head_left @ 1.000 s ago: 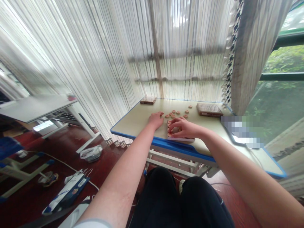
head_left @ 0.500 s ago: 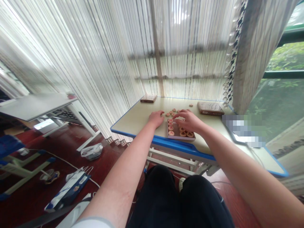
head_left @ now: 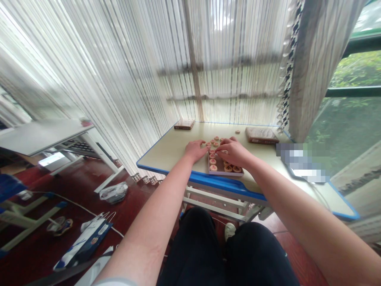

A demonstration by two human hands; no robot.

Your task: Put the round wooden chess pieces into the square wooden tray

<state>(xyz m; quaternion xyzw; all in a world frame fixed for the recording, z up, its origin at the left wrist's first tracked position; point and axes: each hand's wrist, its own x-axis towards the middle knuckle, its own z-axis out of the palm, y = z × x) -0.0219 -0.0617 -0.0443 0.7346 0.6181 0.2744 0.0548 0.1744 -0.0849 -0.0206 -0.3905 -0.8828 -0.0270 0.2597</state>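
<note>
1. Clock = tray at centre, 12 toward the curtain (head_left: 143, 71). Shallow tray (head_left: 226, 173) sits at near edge of surface (head_left: 163, 149), likely for easy reach by both hands.
2. Red-marked discs (head_left: 213, 168) line tray's 9 o'clock side, flat, one behind another. Dark-marked discs (head_left: 237, 169) at its 5 o'clock corner. Probably kept apart by mark colour; bare tray floor between.
3. Loose discs (head_left: 216, 138) bunched on surface at 11, just beyond tray, likely left within short reach. Lone disc (head_left: 237, 132) at 1, apart from bunch.
4. Right hand (head_left: 233, 151): over tray's far part, fingers bent down, tips toward its 11 o'clock corner. Can't tell if a disc is pinched; hand blocks view.
5. Left hand (head_left: 196, 151): at 10, low by surface, fingers parted, nothing seen in grip. Perhaps parked there to guard or nudge that corner; contact with tray unclear.
6. Brown boxes at 2 (head_left: 262, 135) and between 10 and 11 (head_left: 184, 124), near far edge, probably to leave room.
7. Vs half a second ago: left hand's nearer fingertip now closer to tray corner; right fingertips lower, nearer left hand. Red-marked column looks unchanged.
</note>
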